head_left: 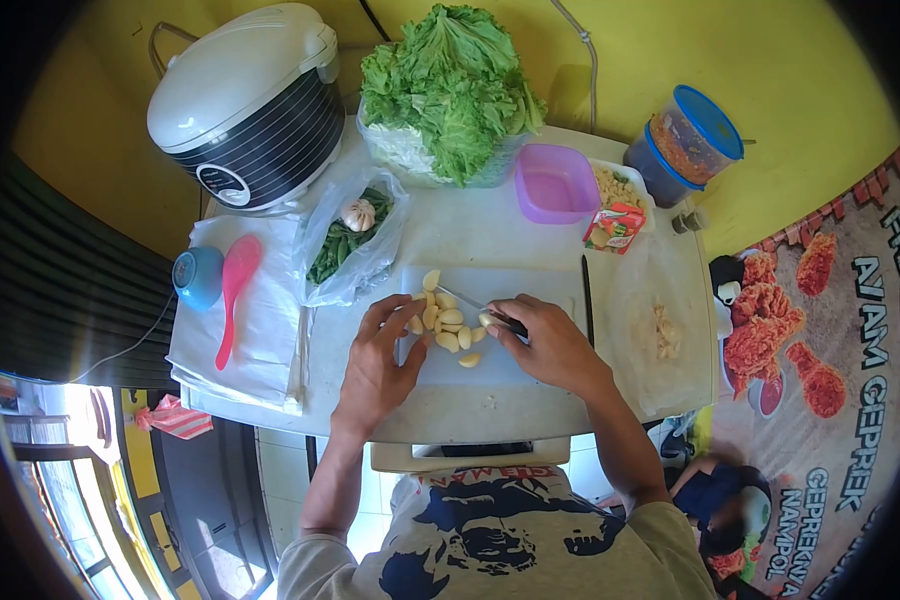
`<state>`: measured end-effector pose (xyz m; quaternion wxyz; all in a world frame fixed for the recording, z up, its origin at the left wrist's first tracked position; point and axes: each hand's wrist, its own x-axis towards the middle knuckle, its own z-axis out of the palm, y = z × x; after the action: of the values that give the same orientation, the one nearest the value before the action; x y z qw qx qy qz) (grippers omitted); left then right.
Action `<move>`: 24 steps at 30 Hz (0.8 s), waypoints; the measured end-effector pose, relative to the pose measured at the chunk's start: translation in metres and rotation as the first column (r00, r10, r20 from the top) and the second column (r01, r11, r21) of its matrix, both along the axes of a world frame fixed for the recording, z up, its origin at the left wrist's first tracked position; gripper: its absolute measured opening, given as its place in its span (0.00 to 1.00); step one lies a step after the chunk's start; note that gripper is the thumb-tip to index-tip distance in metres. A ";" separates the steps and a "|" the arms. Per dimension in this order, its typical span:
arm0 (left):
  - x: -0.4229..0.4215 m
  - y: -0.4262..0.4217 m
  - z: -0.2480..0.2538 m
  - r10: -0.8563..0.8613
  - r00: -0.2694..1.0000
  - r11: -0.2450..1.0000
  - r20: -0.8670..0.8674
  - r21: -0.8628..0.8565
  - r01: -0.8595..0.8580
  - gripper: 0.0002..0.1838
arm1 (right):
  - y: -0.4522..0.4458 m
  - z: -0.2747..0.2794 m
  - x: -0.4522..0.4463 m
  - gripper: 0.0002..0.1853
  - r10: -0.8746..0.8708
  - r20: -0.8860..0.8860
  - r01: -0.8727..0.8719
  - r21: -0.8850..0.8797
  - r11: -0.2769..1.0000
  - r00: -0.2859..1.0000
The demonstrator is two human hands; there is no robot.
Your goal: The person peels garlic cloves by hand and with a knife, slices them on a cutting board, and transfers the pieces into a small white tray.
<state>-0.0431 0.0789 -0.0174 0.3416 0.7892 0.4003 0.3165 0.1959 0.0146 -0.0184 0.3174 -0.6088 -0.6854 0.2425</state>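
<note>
Several peeled garlic cloves [450, 317] lie in a loose pile on a white cutting board [530, 368]. My right hand [545, 345] is closed around the dark handle of a small knife [462, 296], whose blade points left over the pile. A clove [486, 319] shows at the fingertips of that hand. At the left side of the pile, my left hand [385, 350] has its fingers apart and curved, with the fingertips touching or close to the cloves. One clove [469, 360] rests apart, nearer to me.
A rice cooker [260, 110], lettuce [455, 95], a purple bowl [555, 185] and lidded tubs [685, 140] stand at the back. Left are a bag of green chillies [345, 240] and a pink spoon [234, 290]; right, a bag with peelings [665, 335]. A person [725, 500] is low at right.
</note>
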 end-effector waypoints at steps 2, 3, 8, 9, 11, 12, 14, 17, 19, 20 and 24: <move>-0.001 -0.002 0.002 -0.001 1.000 0.999 0.005 -0.051 0.002 0.26 | -0.004 0.004 0.001 0.14 -0.037 -0.036 0.035 -0.042 0.999 0.999; -0.001 -0.003 0.002 0.000 1.000 0.999 0.004 -0.054 0.000 0.26 | -0.005 0.006 0.001 0.15 -0.081 -0.072 0.075 -0.078 0.994 0.994; -0.003 -0.003 0.003 -0.001 1.000 0.997 0.007 -0.073 0.001 0.26 | 0.009 0.006 0.011 0.17 -0.298 -0.017 0.298 0.087 0.951 0.954; -0.002 -0.004 0.003 -0.008 1.000 0.997 0.004 -0.073 0.008 0.26 | 0.017 0.006 0.015 0.18 -0.418 0.054 0.395 0.242 0.887 0.907; 0.000 -0.004 0.005 -0.006 1.000 0.997 0.001 -0.075 0.006 0.26 | 0.036 0.008 0.027 0.19 -0.502 0.163 0.466 0.213 0.859 0.850; 0.000 -0.004 0.005 -0.012 1.000 0.997 0.000 -0.070 0.012 0.26 | 0.044 0.008 0.032 0.20 -0.562 0.276 0.529 0.190 0.827 0.780; 0.000 -0.004 0.005 -0.010 1.000 0.998 0.005 -0.061 0.010 0.26 | 0.055 0.000 0.039 0.21 -0.584 0.268 0.538 0.230 0.811 0.766; -0.001 -0.004 0.003 -0.006 1.000 0.997 0.014 -0.074 0.007 0.26 | 0.062 0.000 0.043 0.21 -0.597 0.262 0.543 0.254 0.800 0.758; -0.001 -0.005 0.004 -0.003 1.000 0.998 0.016 -0.069 0.005 0.25 | 0.066 0.002 0.045 0.21 -0.600 0.259 0.550 0.244 0.799 0.757; 0.000 -0.005 0.004 -0.002 1.000 0.998 0.017 -0.064 0.003 0.25 | 0.067 0.005 0.046 0.20 -0.598 0.245 0.555 0.223 0.801 0.764; 0.000 -0.005 0.003 0.005 1.000 0.997 0.018 -0.072 -0.004 0.25 | 0.074 0.022 0.064 0.16 -0.653 0.102 0.618 0.243 0.748 0.751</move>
<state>-0.0429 0.0739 -0.0145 0.3726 0.7726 0.4101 0.3100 0.2596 0.0891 0.0038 0.3754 -0.7915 -0.4823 -0.0045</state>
